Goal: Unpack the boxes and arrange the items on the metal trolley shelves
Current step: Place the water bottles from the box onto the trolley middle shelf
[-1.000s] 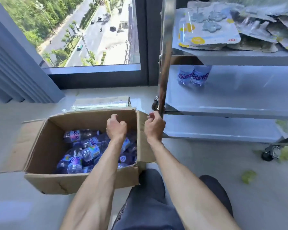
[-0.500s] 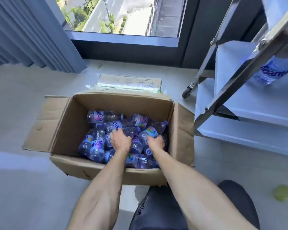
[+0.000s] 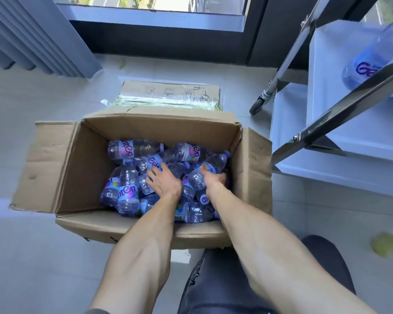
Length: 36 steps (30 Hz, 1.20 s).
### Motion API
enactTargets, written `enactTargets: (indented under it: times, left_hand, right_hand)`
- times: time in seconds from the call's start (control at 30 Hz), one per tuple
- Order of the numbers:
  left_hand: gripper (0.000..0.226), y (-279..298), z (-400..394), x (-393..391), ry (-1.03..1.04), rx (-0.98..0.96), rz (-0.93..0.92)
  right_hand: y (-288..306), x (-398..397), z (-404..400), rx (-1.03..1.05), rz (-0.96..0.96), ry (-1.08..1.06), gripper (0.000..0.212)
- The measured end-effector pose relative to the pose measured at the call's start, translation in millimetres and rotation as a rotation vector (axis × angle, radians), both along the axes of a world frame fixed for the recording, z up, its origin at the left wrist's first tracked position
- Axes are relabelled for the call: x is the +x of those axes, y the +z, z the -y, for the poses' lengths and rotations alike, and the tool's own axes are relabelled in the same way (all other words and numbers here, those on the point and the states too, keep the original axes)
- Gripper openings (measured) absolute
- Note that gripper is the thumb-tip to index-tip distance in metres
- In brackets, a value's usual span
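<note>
I have 1 open cardboard box (image 3: 82,168) on the floor in front of me, its 4 flaps folded outward, and both of my hands are down inside it among the small water bottles (image 3: 125,191). I can count roughly 10 bottles lying jumbled on their sides in the right half of the box; the ones underneath overlap too much for an exact count.

My left hand (image 3: 165,181) lies palm down on the heap with its fingers spread and fairly straight, pressing on bottles near the middle; it is not closed round any of them.

My right hand (image 3: 214,179) is at the right side of the heap, its fingers curled around 1 bottle with a blue cap (image 3: 208,169) that slants up toward the box's right wall.

Beyond the box, 1 flattened carton (image 3: 170,92) lies on the floor against its far flap. The metal trolley (image 3: 340,114) stands to the right, with 2 white shelves in sight and 1 castor (image 3: 258,105) showing. On the upper of those shelves 1 bottle (image 3: 370,64) lies on its side, partly hidden by the frame bar. There are 2 green scraps (image 3: 385,244) on the floor at the right.
</note>
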<state>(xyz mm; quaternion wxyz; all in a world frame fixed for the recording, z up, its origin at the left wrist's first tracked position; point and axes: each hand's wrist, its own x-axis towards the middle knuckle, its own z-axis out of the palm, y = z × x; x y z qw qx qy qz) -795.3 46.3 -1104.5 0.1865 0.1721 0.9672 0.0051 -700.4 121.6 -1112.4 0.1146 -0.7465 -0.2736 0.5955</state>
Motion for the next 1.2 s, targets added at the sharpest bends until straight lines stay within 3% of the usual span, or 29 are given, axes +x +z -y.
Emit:
enactTargets:
  times: [0.1,0.17,0.23,0.3,0.43,0.5,0.7,0.8,0.97,1.07,1.2]
  left_hand:
    - [0.051,0,-1,2,0.048,0.121,-0.032]
    - [0.042,4,-1,4,0.086,0.306,-0.016]
    - [0.035,16,-4,9,0.173,0.504,0.041]
    - [0.028,33,-11,11,0.334,0.638,0.148]
    - [0.027,65,-36,9,0.559,0.847,0.443]
    - [0.017,82,-43,12,0.502,0.901,0.636]
    - [0.019,176,-11,88,0.382,1.099,0.871]
    - [0.038,207,29,146,0.265,1.004,0.943]
    - [0.068,213,61,242,0.062,0.814,1.336]
    - [0.062,205,60,285,-0.015,0.821,1.542]
    - [0.057,183,65,326,-0.092,0.906,1.863]
  right_hand:
    - [-6,-1,-3,-0.02,-0.098,-0.09,0.093]
    - [-6,4,-3,-0.073,-0.201,-0.143,0.093]
    - [8,12,2,-0.118,-0.314,-0.152,0.078]
    - [28,24,8,-0.098,-0.359,-0.107,0.051]
    - [65,39,17,-0.02,-0.562,-0.017,0.042]
    - [95,49,22,0.051,-0.673,0.009,0.038]
    - [176,123,41,0.324,-0.951,0.116,0.06]
    - [207,179,60,0.47,-1.025,0.136,0.054]
    - [234,256,75,0.626,-0.998,0.063,0.055]
    - [245,297,79,0.761,-0.751,0.035,0.079]
    - [256,346,73,0.982,-0.499,-0.028,0.072]
